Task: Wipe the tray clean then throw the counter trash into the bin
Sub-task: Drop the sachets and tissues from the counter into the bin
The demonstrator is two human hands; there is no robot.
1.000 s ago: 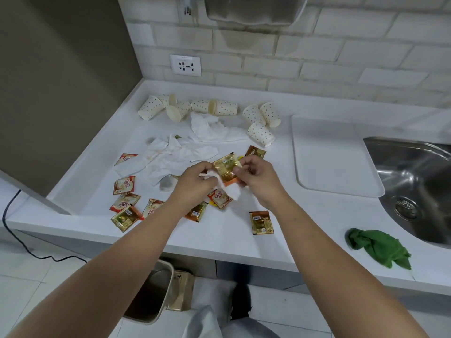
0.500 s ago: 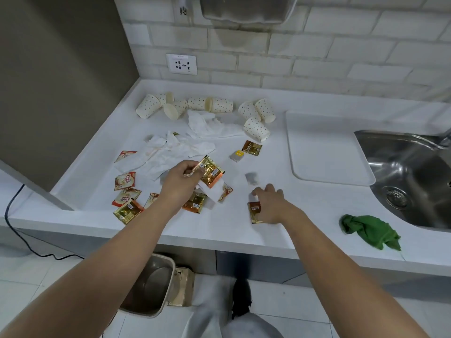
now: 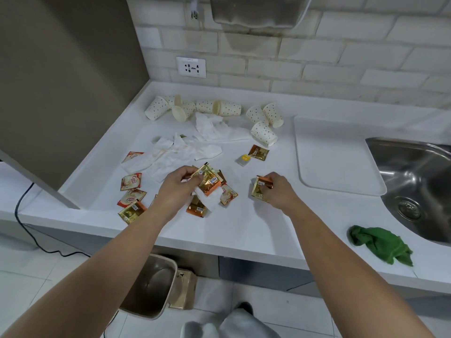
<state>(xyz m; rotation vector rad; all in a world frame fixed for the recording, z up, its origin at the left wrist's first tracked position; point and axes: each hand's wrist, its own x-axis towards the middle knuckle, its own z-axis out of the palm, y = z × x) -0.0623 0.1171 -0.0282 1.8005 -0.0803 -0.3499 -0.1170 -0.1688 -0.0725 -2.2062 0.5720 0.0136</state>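
Bright, even overhead light, soft shadows; wide-angle bending at edges.

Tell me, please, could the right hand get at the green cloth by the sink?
Probably yes: nothing lies between the right hand and the green cloth, though that hand grips a sachet.

Left hand grips sachet bundle; right hand pinches gold sachet.
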